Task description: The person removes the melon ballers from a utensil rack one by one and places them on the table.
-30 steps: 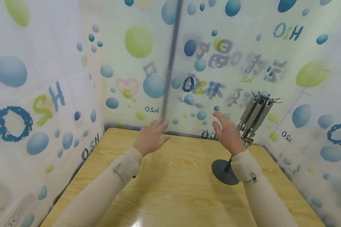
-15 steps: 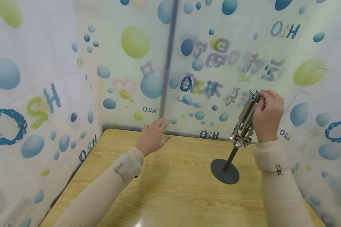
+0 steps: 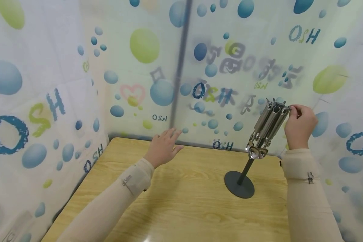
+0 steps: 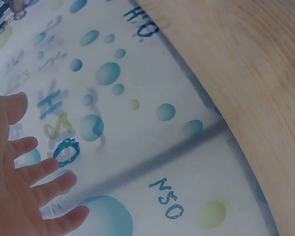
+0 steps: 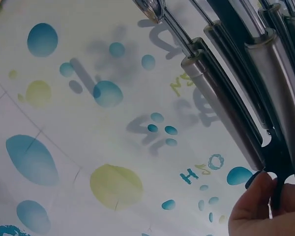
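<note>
A carousel utensil stand [image 3: 243, 169] with a round dark base stands at the right side of the table. Several metal-handled kitchen utensils [image 3: 269, 122] hang on it, handles up and metal ends down. My right hand [image 3: 300, 124] is at the right of the stand's top, thumb and finger pinching a dark hook [image 5: 278, 189] of its crown; the fingertips partly hide that hook. Close by in the right wrist view are the utensil handles [image 5: 223, 103]. My left hand [image 3: 163, 148] hovers over the table's left part with fingers spread, holding nothing.
The wood-grain table [image 3: 184, 201] ends at a rounded back edge close to a fabric wall [image 3: 145, 74] printed with bubbles and lettering. Similar fabric panels close in at the left and right.
My right hand has moved from in front of the stand, up to the utensils' top, then right to the crown's outer hook. My left hand has stayed nearly still.
</note>
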A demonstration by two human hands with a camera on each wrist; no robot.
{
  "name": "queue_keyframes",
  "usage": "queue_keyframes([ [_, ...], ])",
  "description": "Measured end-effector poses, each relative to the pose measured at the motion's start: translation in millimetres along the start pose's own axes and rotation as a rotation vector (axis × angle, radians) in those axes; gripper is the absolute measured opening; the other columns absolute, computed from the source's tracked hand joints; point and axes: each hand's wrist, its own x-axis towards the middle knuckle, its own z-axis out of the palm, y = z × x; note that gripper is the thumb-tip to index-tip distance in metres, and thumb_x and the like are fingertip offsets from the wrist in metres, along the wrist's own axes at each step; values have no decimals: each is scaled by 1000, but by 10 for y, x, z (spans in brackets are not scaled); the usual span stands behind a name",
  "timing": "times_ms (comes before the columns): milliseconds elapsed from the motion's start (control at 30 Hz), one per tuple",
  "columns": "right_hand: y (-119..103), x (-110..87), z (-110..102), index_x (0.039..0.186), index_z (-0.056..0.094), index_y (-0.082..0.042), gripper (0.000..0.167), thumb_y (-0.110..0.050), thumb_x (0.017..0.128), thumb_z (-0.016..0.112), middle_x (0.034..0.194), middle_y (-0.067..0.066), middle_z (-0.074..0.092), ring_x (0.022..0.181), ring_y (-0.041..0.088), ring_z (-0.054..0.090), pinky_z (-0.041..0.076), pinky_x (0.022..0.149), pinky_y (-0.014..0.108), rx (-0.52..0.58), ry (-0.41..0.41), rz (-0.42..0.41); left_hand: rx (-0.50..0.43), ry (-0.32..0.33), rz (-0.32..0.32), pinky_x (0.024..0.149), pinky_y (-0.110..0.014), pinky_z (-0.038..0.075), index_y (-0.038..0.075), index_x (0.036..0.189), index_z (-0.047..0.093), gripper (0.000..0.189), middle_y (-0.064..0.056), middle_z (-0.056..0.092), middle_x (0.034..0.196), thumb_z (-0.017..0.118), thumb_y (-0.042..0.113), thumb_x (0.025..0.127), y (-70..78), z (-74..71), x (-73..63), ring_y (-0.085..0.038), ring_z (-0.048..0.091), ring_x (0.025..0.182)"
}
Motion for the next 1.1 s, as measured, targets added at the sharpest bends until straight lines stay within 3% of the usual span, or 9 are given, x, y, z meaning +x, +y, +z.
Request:
queue_keyframes([
  [67, 43, 19, -21, 119, 72, 2, 36, -26, 106, 54, 94, -5, 63, 76, -9, 46, 41, 74, 17, 14, -6, 49, 5, 1, 6, 88, -57, 54, 15, 155, 42, 61, -15, 46, 153, 53, 48, 104, 17, 10, 14, -32, 52, 134],
  [167, 67, 53, -73, 118, 73, 2, 36, -28, 105, 57, 86, -16, 58, 72, -12, 49, 42, 68, 13, 34, -20, 100, 7, 2, 13, 88, -57, 54, 15, 155, 42, 62, -14, 48, 152, 52, 49, 105, 41, 24, 38, -32, 53, 132],
  [367, 5, 145, -198, 121, 71, 3, 35, -26, 104, 58, 77, -26, 54, 68, -14, 52, 43, 61, 8, 20, -132, 169, 21, -4, 35, 83, -54, 57, 13, 154, 43, 61, -12, 57, 142, 52, 48, 105, 87, 40, 92, -31, 61, 122],
  [467, -9, 166, -234, 119, 70, -1, 30, -23, 104, 59, 79, -24, 57, 72, -9, 57, 47, 64, 8, 103, -199, 219, 22, 8, 54, 79, -50, 59, 12, 152, 45, 60, -11, 61, 138, 54, 46, 104, 109, 44, 112, -30, 64, 117],
  [567, 2, 169, -255, 111, 70, -5, 20, -20, 102, 61, 84, -17, 62, 77, -2, 61, 50, 68, 8, 252, -231, 286, 21, 13, 72, 77, -45, 60, 10, 151, 47, 59, -11, 62, 135, 56, 44, 104, 142, 55, 136, -29, 66, 113],
  [800, 50, 187, -286, 96, 73, -11, 8, -14, 98, 66, 86, -6, 68, 75, 5, 66, 54, 71, 12, 597, -256, 426, -33, 59, 114, 75, -41, 61, 8, 147, 52, 55, -12, 65, 132, 59, 40, 103, 264, 69, 231, -27, 67, 113],
  [900, 56, 184, -280, 96, 73, -11, 7, -14, 97, 67, 88, -4, 67, 74, 6, 66, 55, 71, 13, 661, -264, 459, -60, 61, 127, 70, -38, 61, 9, 147, 51, 54, -10, 66, 131, 59, 39, 104, 331, 49, 287, -25, 67, 110],
  [1100, 68, 171, -230, 96, 73, -9, 6, -11, 96, 68, 91, -2, 67, 73, 6, 67, 56, 72, 14, 728, -260, 444, -108, 72, 161, 76, -38, 60, 8, 146, 52, 51, -10, 67, 129, 61, 34, 103, 499, -35, 408, -25, 67, 110],
])
